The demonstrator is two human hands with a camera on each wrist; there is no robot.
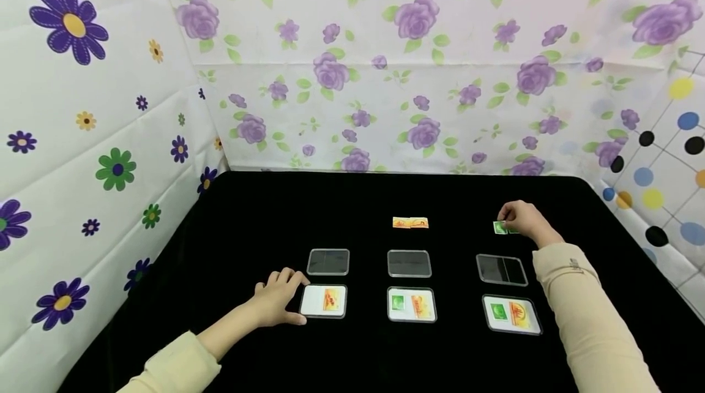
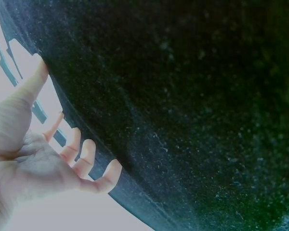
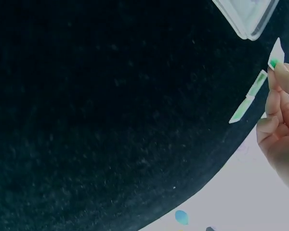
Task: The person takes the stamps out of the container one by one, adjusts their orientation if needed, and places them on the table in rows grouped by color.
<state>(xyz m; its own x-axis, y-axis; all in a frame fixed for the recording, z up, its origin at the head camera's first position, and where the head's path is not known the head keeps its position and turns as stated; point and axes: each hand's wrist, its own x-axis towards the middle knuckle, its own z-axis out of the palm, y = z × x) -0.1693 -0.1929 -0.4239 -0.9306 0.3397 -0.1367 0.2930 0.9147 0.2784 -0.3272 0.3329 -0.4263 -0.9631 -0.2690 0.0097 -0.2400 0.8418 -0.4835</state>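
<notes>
My right hand (image 1: pixel 524 220) is at the far right of the table, thumb and fingertips pinching a small green-and-white stamp (image 3: pixel 277 52). Just below it in the right wrist view, two more green stamps (image 3: pixel 242 109) lie end to end on the black cloth. My left hand (image 1: pixel 278 300) rests by the near left clear case (image 1: pixel 324 317), with spread, bent fingers at its left edge. Inside that case is a white card (image 1: pixel 313 300) with one orange stamp (image 1: pixel 331 299). The left wrist view shows the left hand's palm and loosely curved fingers.
Two orange stamps (image 1: pixel 410 223) lie at the back middle. Near middle and near right cases (image 1: pixel 412 321) hold cards with a green and an orange stamp each. Behind the near row lie three clear dark-looking lids (image 1: pixel 409 264). Flowered cloth walls (image 1: pixel 363 93) border the table.
</notes>
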